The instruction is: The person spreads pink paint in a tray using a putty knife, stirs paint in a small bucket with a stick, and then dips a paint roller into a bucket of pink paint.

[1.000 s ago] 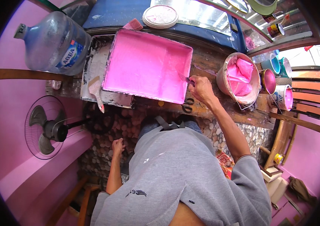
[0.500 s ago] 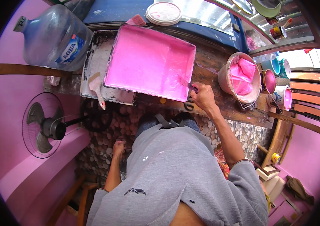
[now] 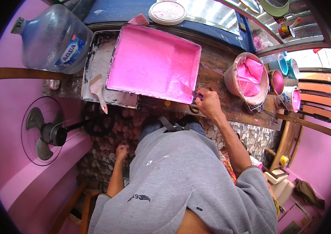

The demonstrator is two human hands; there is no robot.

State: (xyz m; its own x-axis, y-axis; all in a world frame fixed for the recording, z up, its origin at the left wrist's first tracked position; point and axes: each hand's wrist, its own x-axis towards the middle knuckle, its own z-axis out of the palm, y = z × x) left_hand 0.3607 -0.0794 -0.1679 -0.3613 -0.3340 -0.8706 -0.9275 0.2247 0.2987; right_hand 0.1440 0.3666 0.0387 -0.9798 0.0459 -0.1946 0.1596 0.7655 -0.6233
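The right hand [image 3: 209, 102] has moved down the right edge of the tray [image 3: 197, 64] toward its near corner, carrying the tool [image 3: 197, 94] along. It now hides more of the scissors [image 3: 191, 109]. Beside the right arm [image 3: 231, 138], a white-and-pink thing [image 3: 256, 162] has come into view.

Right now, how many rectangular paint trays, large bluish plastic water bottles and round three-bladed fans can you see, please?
Rectangular paint trays, one pink-filled tray and one white-stained tray: 2
Large bluish plastic water bottle: 1
Round three-bladed fan: 1
Total: 4
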